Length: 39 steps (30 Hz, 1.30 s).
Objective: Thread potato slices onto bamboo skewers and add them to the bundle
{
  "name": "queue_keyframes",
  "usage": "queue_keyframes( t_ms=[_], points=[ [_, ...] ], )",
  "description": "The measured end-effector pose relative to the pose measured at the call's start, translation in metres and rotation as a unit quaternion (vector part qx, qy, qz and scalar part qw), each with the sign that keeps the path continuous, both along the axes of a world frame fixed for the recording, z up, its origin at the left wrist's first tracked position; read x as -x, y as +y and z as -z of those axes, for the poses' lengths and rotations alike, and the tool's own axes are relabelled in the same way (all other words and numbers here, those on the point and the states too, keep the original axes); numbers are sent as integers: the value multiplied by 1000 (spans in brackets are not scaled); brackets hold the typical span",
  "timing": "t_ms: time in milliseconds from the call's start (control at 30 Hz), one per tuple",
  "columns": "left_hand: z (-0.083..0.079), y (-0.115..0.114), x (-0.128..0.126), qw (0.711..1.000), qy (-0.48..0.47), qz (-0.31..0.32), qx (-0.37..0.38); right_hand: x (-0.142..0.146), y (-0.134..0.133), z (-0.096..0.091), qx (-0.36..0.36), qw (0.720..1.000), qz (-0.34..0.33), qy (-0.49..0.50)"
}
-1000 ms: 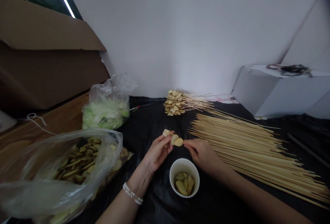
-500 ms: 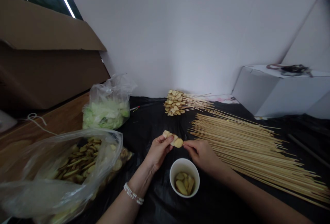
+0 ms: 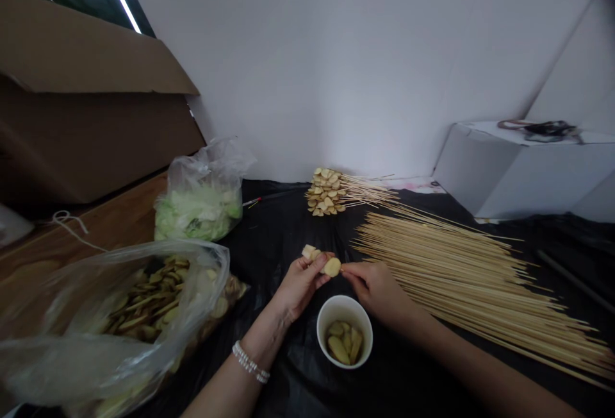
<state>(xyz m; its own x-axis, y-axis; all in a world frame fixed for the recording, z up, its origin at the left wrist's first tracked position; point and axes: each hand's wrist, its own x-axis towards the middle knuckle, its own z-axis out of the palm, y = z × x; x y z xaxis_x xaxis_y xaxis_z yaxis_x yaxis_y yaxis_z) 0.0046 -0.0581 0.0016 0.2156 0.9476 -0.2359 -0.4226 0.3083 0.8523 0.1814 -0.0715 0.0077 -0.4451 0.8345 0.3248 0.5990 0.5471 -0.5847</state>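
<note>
Above the cup, my left hand point(image 3: 302, 284) is closed around a short row of pale potato slices point(image 3: 332, 267), with thumb and fingers covering the middle ones. The thumb and forefinger of my right hand point(image 3: 372, 283) pinch what looks like a bamboo skewer just right of the front slice; most of that skewer is hidden. Just below both hands stands a white cup point(image 3: 320, 334) with several potato slices at its bottom. To the right lie many bare bamboo skewers point(image 3: 461, 277), spread side by side.
Filled potato skewers point(image 3: 327, 192) are stacked by the wall. At left are an open plastic bag point(image 3: 211, 258) of slices, a tied bag of pale green vegetables point(image 3: 199, 209) and a cardboard box point(image 3: 96, 142). A white box point(image 3: 500, 168) stands at right on the black sheet point(image 3: 283, 213).
My left thumb and fingers have shifted slightly right along the slices, closer to the front one. My right hand stays almost in the same place.
</note>
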Motion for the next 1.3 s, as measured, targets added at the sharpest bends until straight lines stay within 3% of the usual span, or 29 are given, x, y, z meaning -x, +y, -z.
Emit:
queue_keyframes(
  t_ms=[200, 533, 700, 867, 1000, 1300],
  points=[
    [1, 1, 0, 997, -58, 10, 40, 0, -4, 0, -44, 995, 30, -81],
    [-1, -2, -3, 998, -50, 5, 23, -1, 4, -2, 91, 995, -5, 50],
    [0, -2, -1, 1000, -21, 0, -21, -3, 4, 1, 55, 997, 16, 42],
    [2, 1, 2, 999, -36, -31, 8, -8, 7, 2, 36, 999, 18, 27],
    [2, 2, 3, 998, -48, -16, 27, -17, 20, -3, 21, 999, 36, 21],
    [3, 3, 4, 1000, -5, 14, 25, -69, 59, -28, -41, 992, 115, -22]
  ],
)
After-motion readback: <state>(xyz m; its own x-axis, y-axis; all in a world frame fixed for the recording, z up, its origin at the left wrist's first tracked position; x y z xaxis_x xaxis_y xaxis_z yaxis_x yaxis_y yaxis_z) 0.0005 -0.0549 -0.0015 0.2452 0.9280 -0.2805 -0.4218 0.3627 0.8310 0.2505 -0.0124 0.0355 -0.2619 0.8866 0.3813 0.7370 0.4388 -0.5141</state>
